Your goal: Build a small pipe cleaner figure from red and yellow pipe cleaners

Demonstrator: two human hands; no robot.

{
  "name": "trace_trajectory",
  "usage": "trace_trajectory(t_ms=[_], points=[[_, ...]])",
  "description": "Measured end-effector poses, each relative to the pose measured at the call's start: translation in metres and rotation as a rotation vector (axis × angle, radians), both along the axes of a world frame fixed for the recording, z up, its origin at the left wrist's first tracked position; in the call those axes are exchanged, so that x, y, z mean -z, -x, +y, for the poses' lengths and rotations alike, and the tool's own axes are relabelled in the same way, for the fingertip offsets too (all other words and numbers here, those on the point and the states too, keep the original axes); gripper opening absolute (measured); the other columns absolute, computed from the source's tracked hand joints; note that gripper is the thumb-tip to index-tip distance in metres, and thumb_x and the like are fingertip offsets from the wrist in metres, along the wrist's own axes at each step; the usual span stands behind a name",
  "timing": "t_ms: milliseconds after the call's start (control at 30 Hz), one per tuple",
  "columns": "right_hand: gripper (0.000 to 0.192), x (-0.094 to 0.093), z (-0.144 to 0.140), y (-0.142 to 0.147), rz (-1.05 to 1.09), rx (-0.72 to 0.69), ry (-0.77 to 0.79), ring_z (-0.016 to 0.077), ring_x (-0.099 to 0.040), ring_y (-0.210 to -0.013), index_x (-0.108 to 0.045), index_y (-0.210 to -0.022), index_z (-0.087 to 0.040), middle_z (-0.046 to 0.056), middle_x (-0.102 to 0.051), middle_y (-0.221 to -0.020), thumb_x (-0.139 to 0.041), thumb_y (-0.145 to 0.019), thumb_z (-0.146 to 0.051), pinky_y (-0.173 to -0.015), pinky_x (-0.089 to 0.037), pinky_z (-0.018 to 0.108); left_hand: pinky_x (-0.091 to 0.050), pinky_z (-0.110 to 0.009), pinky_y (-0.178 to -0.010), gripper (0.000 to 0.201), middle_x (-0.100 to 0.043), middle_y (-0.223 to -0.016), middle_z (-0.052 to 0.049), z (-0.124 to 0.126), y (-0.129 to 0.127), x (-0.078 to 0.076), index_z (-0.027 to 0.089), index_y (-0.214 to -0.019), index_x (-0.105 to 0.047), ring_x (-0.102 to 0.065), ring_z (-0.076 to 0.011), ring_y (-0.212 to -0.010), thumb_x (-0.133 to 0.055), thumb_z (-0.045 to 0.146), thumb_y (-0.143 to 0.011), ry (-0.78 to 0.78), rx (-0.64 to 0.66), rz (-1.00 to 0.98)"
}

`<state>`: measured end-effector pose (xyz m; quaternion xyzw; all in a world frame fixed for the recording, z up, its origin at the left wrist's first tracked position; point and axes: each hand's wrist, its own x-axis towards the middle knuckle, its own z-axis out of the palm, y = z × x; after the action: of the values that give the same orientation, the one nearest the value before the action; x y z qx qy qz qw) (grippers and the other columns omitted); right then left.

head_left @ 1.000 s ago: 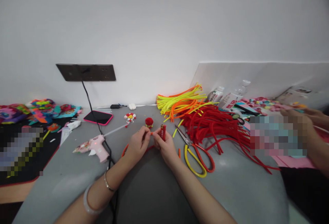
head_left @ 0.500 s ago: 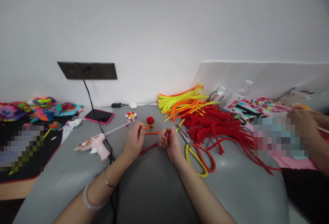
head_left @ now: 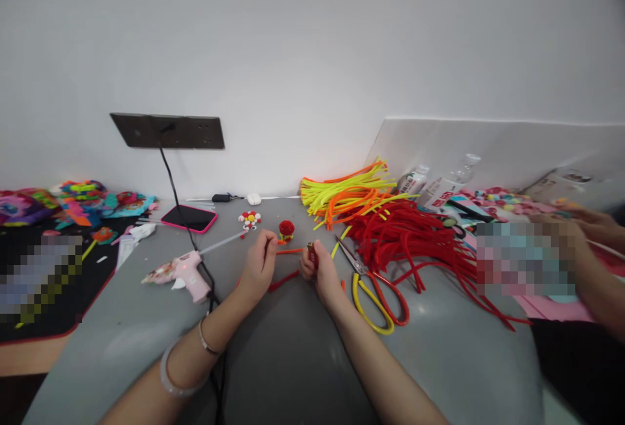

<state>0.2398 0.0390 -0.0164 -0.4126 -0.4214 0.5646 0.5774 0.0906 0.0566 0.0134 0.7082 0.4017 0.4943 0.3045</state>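
My left hand (head_left: 260, 261) is closed in a pinch on an orange pipe cleaner (head_left: 291, 251), which runs across toward the other hand. My right hand (head_left: 322, 270) wraps round a red lighter (head_left: 313, 257) with its metal top up; no flame shows. Just behind the pipe cleaner, a small red fuzzy ball figure (head_left: 286, 230) stands on the table. Below it lies a short red pipe cleaner (head_left: 284, 280). Scissors (head_left: 360, 269) with yellow and orange handles lie open to the right of my right hand.
A pink glue gun (head_left: 183, 275) rests at left, near a phone (head_left: 189, 218). Yellow and orange pipe cleaners (head_left: 342, 194) and a red pile (head_left: 405, 230) fill the back right, beside bottles (head_left: 444, 191). Another person's hand (head_left: 561, 233) is at far right.
The lighter has turned in my right hand and shifted slightly left, with less of its body showing. My left hand keeps its pinch, nearly in place.
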Motion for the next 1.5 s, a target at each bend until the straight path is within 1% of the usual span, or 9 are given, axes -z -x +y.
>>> trace_trajectory(t_ms=[200,333,433,933,1100,1167,1267,1367,1500], points=[[0.063,-0.004,0.001,-0.004,0.124,0.028,-0.003,0.0055,-0.012,-0.037,-0.036,-0.053,-0.022,-0.01,-0.022,-0.043,-0.047,-0.072,-0.081,-0.037,-0.01,0.022,-0.034,-0.025,-0.06,0.024,-0.046,-0.068,0.002,0.001,0.0,0.0,0.021,-0.083,-0.045,-0.043,-0.0136,-0.061,-0.035,0.036,-0.098,0.015,0.02,0.008],[0.045,-0.005,-0.002,-0.005,0.029,0.115,-0.071,0.0065,-0.02,-0.039,-0.051,-0.072,-0.021,-0.011,-0.027,-0.047,-0.069,-0.071,-0.062,-0.04,-0.017,0.021,-0.032,-0.025,-0.058,0.025,-0.043,-0.066,0.004,0.001,0.001,0.001,0.021,-0.082,-0.045,-0.041,-0.0128,-0.058,-0.036,0.037,-0.098,0.031,0.082,0.039],[0.038,-0.007,-0.005,-0.004,-0.089,0.087,-0.112,0.0073,-0.025,-0.043,-0.059,-0.082,-0.02,-0.01,-0.033,-0.049,-0.073,-0.072,-0.053,-0.043,-0.019,0.022,-0.032,-0.025,-0.058,0.024,-0.048,-0.068,0.003,-0.001,0.0,-0.001,0.02,-0.082,-0.046,-0.043,-0.013,-0.06,-0.036,0.037,-0.098,0.037,0.14,0.089],[0.035,-0.007,-0.005,-0.005,-0.172,0.067,-0.12,0.0082,-0.027,-0.046,-0.059,-0.075,-0.019,-0.008,-0.034,-0.051,-0.071,-0.074,-0.051,-0.045,-0.02,0.023,-0.04,-0.026,-0.065,0.022,-0.057,-0.074,0.0,-0.003,0.001,-0.009,0.02,-0.085,-0.052,-0.053,-0.0144,-0.066,-0.037,0.03,-0.097,-0.024,0.223,0.206],[0.034,-0.006,-0.002,-0.009,-0.127,0.226,-0.098,0.0079,-0.028,-0.045,-0.058,-0.078,-0.019,-0.008,-0.036,-0.052,-0.072,-0.074,-0.05,-0.044,-0.019,0.023,-0.044,-0.033,-0.081,0.014,-0.063,-0.094,-0.007,0.019,0.018,-0.003,0.019,-0.09,-0.061,-0.059,-0.021,-0.089,-0.047,0.018,-0.09,-0.097,0.085,0.45],[0.035,-0.005,0.0,-0.012,-0.092,0.267,-0.092,0.0076,-0.026,-0.044,-0.057,-0.08,-0.019,-0.009,-0.033,-0.051,-0.071,-0.074,-0.05,-0.043,-0.018,0.023,-0.045,-0.036,-0.08,0.011,-0.063,-0.093,-0.009,0.028,0.026,0.004,0.018,-0.087,-0.063,-0.06,-0.0235,-0.089,-0.056,0.012,-0.082,-0.044,0.036,0.629],[0.036,-0.005,0.002,-0.015,-0.057,0.29,-0.091,0.0072,-0.024,-0.042,-0.056,-0.081,-0.019,-0.01,-0.031,-0.049,-0.071,-0.074,-0.051,-0.042,-0.017,0.023,-0.044,-0.033,-0.071,0.012,-0.063,-0.085,-0.008,0.033,0.032,0.011,0.017,-0.081,-0.062,-0.06,-0.0219,-0.078,-0.055,0.008,-0.079,0.042,0.039,0.769],[0.038,-0.006,0.002,-0.018,-0.024,0.312,-0.089,0.0067,-0.023,-0.041,-0.055,-0.081,-0.019,-0.011,-0.031,-0.049,-0.072,-0.073,-0.052,-0.042,-0.017,0.023,-0.043,-0.03,-0.067,0.014,-0.063,-0.078,-0.007,0.031,0.033,0.004,0.018,-0.076,-0.059,-0.06,-0.02,-0.071,-0.05,0.006,-0.079,0.056,0.06,0.823],[0.041,-0.006,0.002,-0.019,0.022,0.337,-0.073,0.0061,-0.023,-0.041,-0.054,-0.081,-0.02,-0.012,-0.03,-0.048,-0.074,-0.069,-0.054,-0.041,-0.018,0.022,-0.042,-0.029,-0.063,0.009,-0.063,-0.073,-0.005,0.028,0.042,-0.02,0.018,-0.078,-0.055,-0.059,-0.019,-0.067,-0.048,0.011,-0.078,0.11,0.085,0.823]])
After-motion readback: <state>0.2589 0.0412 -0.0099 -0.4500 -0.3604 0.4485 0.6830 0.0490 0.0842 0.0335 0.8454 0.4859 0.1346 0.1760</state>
